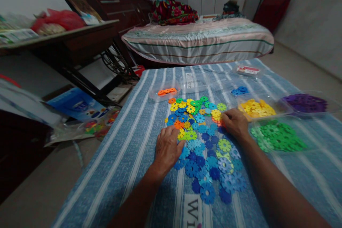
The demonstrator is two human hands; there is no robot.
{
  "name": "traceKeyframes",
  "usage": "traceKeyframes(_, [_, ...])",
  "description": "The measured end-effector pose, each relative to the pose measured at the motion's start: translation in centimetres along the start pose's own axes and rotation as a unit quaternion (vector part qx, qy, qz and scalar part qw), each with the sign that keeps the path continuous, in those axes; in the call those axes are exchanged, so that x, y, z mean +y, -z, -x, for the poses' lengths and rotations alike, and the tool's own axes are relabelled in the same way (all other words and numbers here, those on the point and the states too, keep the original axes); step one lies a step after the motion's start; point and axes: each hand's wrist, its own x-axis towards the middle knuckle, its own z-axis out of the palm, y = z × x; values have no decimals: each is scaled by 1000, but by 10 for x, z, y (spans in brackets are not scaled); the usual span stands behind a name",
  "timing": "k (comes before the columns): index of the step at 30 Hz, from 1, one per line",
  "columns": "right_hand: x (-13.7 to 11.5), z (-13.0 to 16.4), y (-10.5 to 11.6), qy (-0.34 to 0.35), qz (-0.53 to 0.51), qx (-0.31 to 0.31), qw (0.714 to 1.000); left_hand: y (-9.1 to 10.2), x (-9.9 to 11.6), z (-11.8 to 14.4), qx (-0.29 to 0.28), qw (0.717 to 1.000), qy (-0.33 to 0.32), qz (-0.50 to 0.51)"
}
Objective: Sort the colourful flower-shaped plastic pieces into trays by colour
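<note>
A loose pile of snowflake building discs point(202, 159) in blues, greens, yellows and oranges lies on the striped cloth. My left hand point(167, 146) rests flat at the pile's left edge, fingers stretched out beside an orange disc point(179, 124) and a yellow-green disc point(190, 135). On the opposite side, my right hand point(236, 123) has its fingers curled together at the pile's edge, against a yellow disc point(216, 114). What those fingertips pinch, if anything, is hidden. Some red-orange shows just below them.
Clear plastic tubs hold sorted discs: orange ones point(167, 92) at back left, blue ones point(239, 91), yellow ones point(257, 108), purple ones point(305, 103) and green ones point(279, 136) at right. A lidded box point(248, 70) stands at the far edge. Beyond is a bed point(197, 39).
</note>
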Motion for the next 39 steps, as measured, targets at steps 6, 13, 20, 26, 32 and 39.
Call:
traceKeyframes(6, [0,0,0,2,2,-5,1000,-2,-1,-1,7,1000,-7,-6])
traceKeyframes(13, [0,0,0,1,1,-2,1000,-4,-1,1,9,1000,-13,4])
traceKeyframes(20, [-1,0,0,3,1,4,1000,-8,-4,6,35,997,-66,-27])
traceKeyframes(26, [0,-2,-1,3,-8,0,1000,-10,-8,6,85,988,-102,-77])
traceKeyframes(32, [0,-4,-5,11,-3,14,1000,-2,-16,0,89,986,-112,-84])
traceKeyframes(39, [-2,-6,-6,13,-5,19,1000,9,-23,-11,128,986,-88,-65])
